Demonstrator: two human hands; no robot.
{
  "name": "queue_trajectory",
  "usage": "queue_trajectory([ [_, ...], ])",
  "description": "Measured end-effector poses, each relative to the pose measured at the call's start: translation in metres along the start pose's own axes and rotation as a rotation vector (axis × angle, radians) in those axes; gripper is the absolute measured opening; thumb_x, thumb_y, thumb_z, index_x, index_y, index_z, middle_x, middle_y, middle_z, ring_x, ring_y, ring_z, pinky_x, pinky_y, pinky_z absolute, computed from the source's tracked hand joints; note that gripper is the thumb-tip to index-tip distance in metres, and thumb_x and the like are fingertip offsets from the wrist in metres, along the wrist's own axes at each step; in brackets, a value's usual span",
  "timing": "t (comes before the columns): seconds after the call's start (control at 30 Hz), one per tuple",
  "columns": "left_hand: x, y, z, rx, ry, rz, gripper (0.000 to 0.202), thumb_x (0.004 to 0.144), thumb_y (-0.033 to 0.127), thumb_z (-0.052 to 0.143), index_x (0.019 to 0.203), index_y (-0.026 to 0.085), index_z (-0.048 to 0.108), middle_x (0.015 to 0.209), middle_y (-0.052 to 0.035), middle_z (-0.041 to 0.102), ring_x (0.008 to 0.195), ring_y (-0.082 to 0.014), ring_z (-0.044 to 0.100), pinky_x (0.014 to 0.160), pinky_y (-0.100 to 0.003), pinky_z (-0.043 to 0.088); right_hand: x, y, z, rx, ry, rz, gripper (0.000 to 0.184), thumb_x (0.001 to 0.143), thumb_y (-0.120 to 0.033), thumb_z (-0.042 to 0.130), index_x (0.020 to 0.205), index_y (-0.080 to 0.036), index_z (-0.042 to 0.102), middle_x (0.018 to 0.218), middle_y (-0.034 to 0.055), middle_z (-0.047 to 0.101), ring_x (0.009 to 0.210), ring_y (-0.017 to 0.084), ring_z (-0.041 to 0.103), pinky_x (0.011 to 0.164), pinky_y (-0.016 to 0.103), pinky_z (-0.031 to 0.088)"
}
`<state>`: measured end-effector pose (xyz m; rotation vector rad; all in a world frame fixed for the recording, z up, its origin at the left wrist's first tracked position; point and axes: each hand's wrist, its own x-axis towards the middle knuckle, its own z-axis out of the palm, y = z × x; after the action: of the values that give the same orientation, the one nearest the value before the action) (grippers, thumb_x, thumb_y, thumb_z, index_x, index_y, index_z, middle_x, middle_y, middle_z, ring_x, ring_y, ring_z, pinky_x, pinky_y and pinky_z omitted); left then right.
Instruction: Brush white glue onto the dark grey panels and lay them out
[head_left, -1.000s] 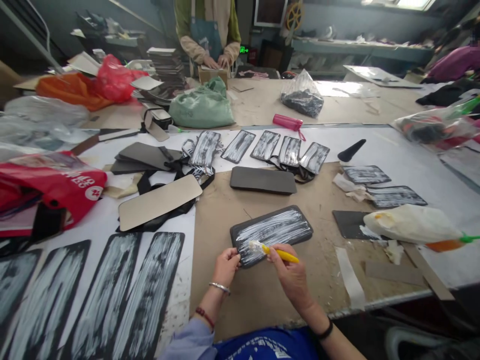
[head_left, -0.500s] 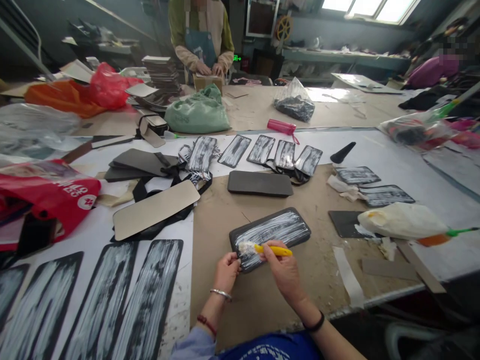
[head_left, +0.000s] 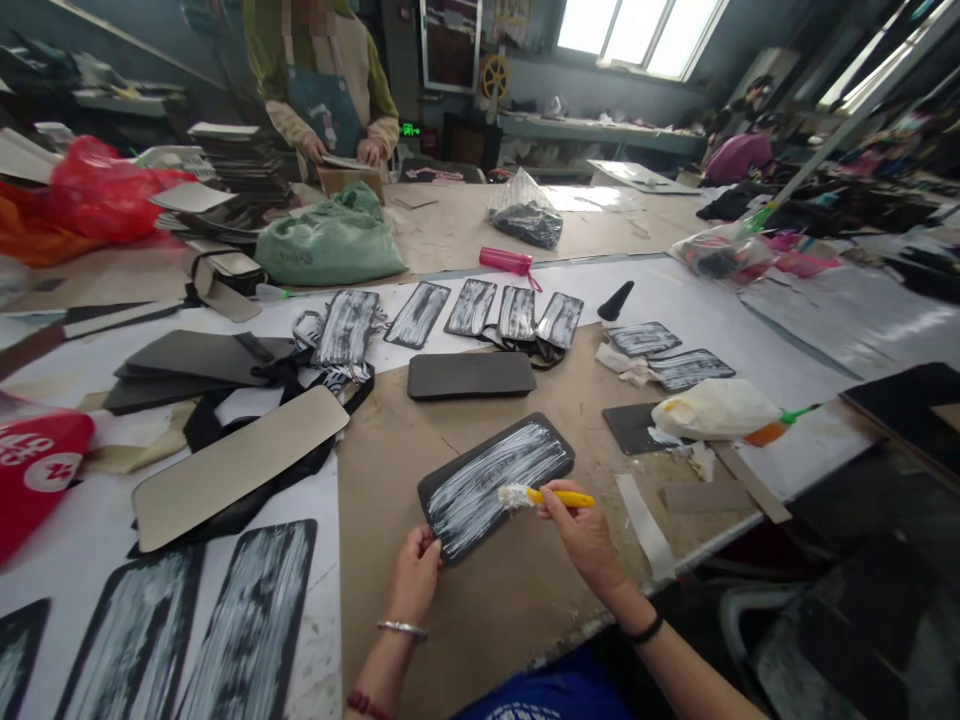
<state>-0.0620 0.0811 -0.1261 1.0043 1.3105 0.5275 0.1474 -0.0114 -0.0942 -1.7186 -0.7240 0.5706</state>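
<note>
A black rounded panel (head_left: 495,480) streaked with white glue lies on the brown cardboard sheet (head_left: 480,600) in front of me. My left hand (head_left: 415,580) pinches the panel's near left corner, fingers closed on its edge. My right hand (head_left: 581,535) grips a yellow-handled brush (head_left: 551,497); its white bristle tip rests near the panel's near edge.
Glue-coated long panels (head_left: 247,630) lie at lower left, a beige panel (head_left: 236,465) beside them. More coated pieces (head_left: 472,308) and a plain dark panel (head_left: 471,375) lie behind. A white bag (head_left: 712,410) sits right. A person in an apron (head_left: 322,90) works across the table.
The view has swung right and up. The brush tip has shifted from the panel's left corner toward its near right edge. My left hand still holds the corner.
</note>
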Motion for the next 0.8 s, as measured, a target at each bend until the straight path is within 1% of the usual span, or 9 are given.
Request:
queue_trajectory([
  [0.07,0.0,-0.006,0.0,0.045,0.006,0.029,0.029,0.052,0.043,0.058,0.067,0.019,0.055,0.058,0.0006,0.055,0.053,-0.0132,0.048,0.05,-0.026,0.037,0.019,0.01,-0.01,-0.02,0.075,0.018,0.044,0.074,-0.06,0.061,0.081,-0.017,0.06,0.076,0.0065,0.065,0.061,0.022,0.065,0.058,0.034,0.056],
  [0.17,0.0,-0.015,0.002,0.068,0.039,0.065,0.029,0.054,0.043,0.058,0.07,0.018,0.055,0.063,-0.0016,0.059,0.055,-0.0145,0.051,0.053,-0.029,0.041,0.052,0.021,-0.034,-0.078,0.195,0.012,0.052,0.068,-0.067,0.061,0.079,-0.017,0.059,0.071,0.0064,0.065,0.06,0.023,0.066,0.057,0.034,0.054],
  [0.27,-0.002,-0.017,0.005,0.093,0.07,0.081,0.032,0.054,0.044,0.058,0.071,0.018,0.055,0.065,-0.0028,0.061,0.055,-0.015,0.052,0.054,-0.03,0.043,0.069,0.025,-0.054,-0.1,0.223,-0.041,0.053,0.069,-0.068,0.058,0.08,-0.017,0.058,0.073,0.007,0.065,0.061,0.023,0.065,0.058,0.033,0.053],
  [0.37,-0.006,-0.012,0.008,0.114,0.098,0.075,0.038,0.051,0.049,0.058,0.073,0.018,0.054,0.066,-0.0034,0.061,0.053,-0.015,0.052,0.051,-0.03,0.043,0.067,0.027,-0.06,-0.122,0.169,-0.071,0.048,0.075,-0.064,0.055,0.083,-0.017,0.059,0.078,0.0073,0.065,0.064,0.022,0.065,0.062,0.032,0.053],
  [0.43,-0.009,-0.009,0.01,0.136,0.125,0.064,0.044,0.05,0.052,0.058,0.075,0.017,0.054,0.065,-0.0033,0.061,0.05,-0.0146,0.051,0.049,-0.03,0.042,0.063,0.029,-0.061,-0.155,0.127,-0.07,0.046,0.077,-0.063,0.054,0.083,-0.018,0.059,0.078,0.0068,0.065,0.065,0.022,0.065,0.062,0.032,0.052],
  [0.53,-0.014,-0.009,0.009,0.2,0.146,0.076,0.052,0.052,0.058,0.057,0.083,0.016,0.055,0.058,0.0003,0.058,0.046,-0.0148,0.05,0.049,-0.03,0.041,0.061,0.03,-0.071,-0.207,0.151,-0.084,0.048,0.077,-0.065,0.052,0.08,-0.018,0.06,0.076,0.0072,0.065,0.063,0.022,0.065,0.06,0.032,0.051],
  [0.63,-0.023,-0.009,0.005,0.285,0.155,0.181,0.051,0.06,0.061,0.056,0.086,0.017,0.056,0.053,0.0028,0.054,0.052,-0.0161,0.052,0.054,-0.029,0.041,0.062,0.021,-0.094,-0.219,0.194,-0.105,0.046,0.078,-0.064,0.052,0.081,-0.018,0.06,0.077,0.0071,0.065,0.063,0.022,0.065,0.06,0.033,0.051],
  [0.73,-0.039,-0.005,0.004,0.333,0.128,0.271,0.044,0.066,0.062,0.055,0.077,0.019,0.057,0.054,0.0026,0.054,0.055,-0.015,0.052,0.057,-0.028,0.041,0.062,0.004,-0.126,-0.157,0.259,-0.108,0.041,0.078,-0.059,0.057,0.084,-0.019,0.059,0.076,0.0056,0.065,0.063,0.022,0.065,0.061,0.033,0.052],
  [0.8,-0.051,-0.003,0.007,0.3,0.097,0.283,0.042,0.067,0.062,0.055,0.073,0.02,0.057,0.053,0.003,0.053,0.053,-0.0135,0.05,0.056,-0.026,0.041,0.061,-0.007,-0.147,-0.112,0.341,-0.11,0.039,0.076,-0.056,0.06,0.085,-0.019,0.059,0.075,0.0051,0.065,0.063,0.022,0.065,0.061,0.033,0.053],
])
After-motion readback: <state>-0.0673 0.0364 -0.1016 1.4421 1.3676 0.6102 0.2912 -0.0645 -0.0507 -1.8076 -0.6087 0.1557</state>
